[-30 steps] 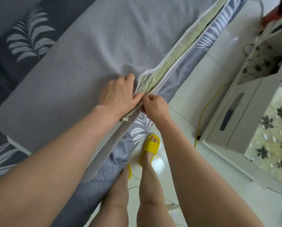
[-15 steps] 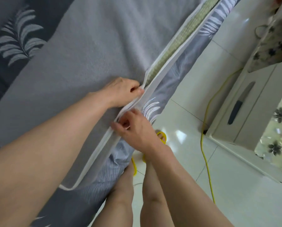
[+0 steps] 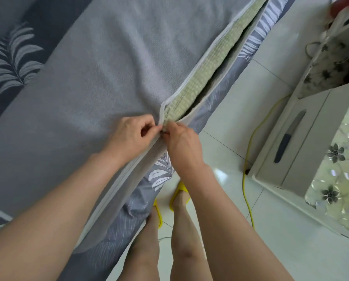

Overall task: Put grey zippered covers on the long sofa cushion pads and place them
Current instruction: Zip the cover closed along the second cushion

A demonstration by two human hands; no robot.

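A long cushion in a grey cover point(image 3: 100, 74) lies across a leaf-patterned bed sheet point(image 3: 13, 59). Along its right edge the white-piped zip opening gapes, showing the pale green woven pad point(image 3: 202, 78) inside. Below my hands the seam runs shut toward me. My left hand point(image 3: 133, 136) pinches the cover's upper edge where the opening ends. My right hand point(image 3: 181, 142) meets it from the right, fingertips closed on the zipper pull point(image 3: 163, 132), which is mostly hidden.
The sheet hangs over the bed edge point(image 3: 161, 173) above my feet in yellow slippers point(image 3: 179, 191). A yellow cable point(image 3: 250, 151) trails over the white tiled floor. A white cabinet point(image 3: 287, 151) with a floral cloth stands at the right.
Both hands have moved up along the seam. The right hand went from the pull lower down to the end of the opening, and the zip is shut further along.
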